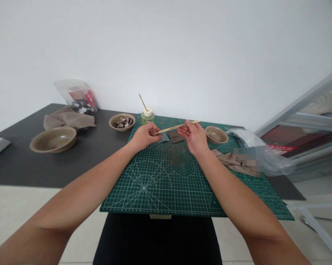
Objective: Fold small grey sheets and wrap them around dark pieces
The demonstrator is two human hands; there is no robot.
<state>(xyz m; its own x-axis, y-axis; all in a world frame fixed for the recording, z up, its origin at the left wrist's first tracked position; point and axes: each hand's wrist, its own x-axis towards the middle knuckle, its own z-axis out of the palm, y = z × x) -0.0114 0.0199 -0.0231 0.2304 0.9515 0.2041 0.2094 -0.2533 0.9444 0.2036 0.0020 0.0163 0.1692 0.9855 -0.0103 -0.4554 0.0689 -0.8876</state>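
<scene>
Both hands pinch a thin wooden stick (178, 127).
Left hand (145, 136) and right hand (195, 138) hold its ends above the green cutting mat's (166, 184) far edge.

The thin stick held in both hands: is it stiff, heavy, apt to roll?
The stick looks straight between the left hand and right hand, so it is probably fairly stiff, though so thin that it may snap if bent. Fingertips alone hold it, so it is likely light. If round, it could roll on the flat mat.

No legible text anywhere; print on the pouch label (84, 98) and red sign (281, 148) too small
</scene>
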